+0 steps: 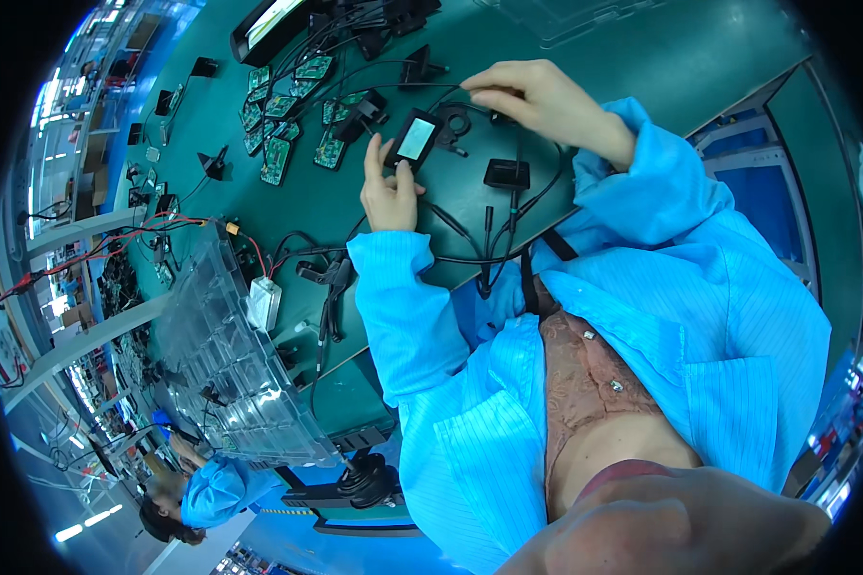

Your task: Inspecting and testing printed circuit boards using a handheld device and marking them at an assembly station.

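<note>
My left hand grips the lower left side of a small black display unit between thumb and fingers. The unit's pale screen is lit and faces up. To its right, my right hand has thumb and forefinger pinched together on a thin black cable; the exact grip point is small and partly hidden by the fingers. A black ring-shaped clamp lies between the two hands. Nearer to me sits a small black box with black cables running by it.
Several green circuit boards lie left of my hands on the green table. Behind them are tangled black cables and a larger lit device. A clear compartment tray and a silver block stand at the left. A co-worker's blue sleeve shows beyond.
</note>
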Tool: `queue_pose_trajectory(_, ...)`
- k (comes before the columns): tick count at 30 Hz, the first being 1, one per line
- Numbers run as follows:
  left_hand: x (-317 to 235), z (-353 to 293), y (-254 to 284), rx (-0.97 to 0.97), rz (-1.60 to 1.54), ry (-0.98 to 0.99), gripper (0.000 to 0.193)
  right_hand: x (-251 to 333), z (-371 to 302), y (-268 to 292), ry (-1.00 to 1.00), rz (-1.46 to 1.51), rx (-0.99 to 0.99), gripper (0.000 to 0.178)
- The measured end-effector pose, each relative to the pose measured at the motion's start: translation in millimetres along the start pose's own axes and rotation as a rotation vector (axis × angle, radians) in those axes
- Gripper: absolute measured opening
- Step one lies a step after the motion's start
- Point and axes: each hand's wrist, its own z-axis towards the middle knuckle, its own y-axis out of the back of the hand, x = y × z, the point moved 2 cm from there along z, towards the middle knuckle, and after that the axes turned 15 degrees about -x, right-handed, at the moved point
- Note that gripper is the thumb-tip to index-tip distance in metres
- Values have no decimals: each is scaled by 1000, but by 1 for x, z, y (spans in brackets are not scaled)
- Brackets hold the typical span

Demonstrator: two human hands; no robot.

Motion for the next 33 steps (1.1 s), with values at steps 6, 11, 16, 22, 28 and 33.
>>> queue_pose_trajectory(6, -20, -17, 21, -188, 347, -288, 32, 3, -19, 23, -443, -106, 470, 25)
queue_pose_trajectory(11, -24, -89, -17, 132, 274, -515, 15, -13, -44, 4, -822, 147, 545, 28)
queue_pose_trajectory(16, -20, -113, -45, -14, 393, -554, 19, -13, -44, 2, -876, 563, 359, 27)
queue_pose_trajectory(22, -10, -114, -40, -130, 393, -486, 15, 17, -33, -4, -705, 780, 261, 26)
queue_pose_trajectory(28, -9, -117, -40, -124, 469, -722, 19, 13, 16, 3, -482, 730, -356, 25)
queue_pose_trajectory(33, -1, -115, -39, -144, 388, -643, 24, 32, 78, 62, -345, 657, -153, 34)
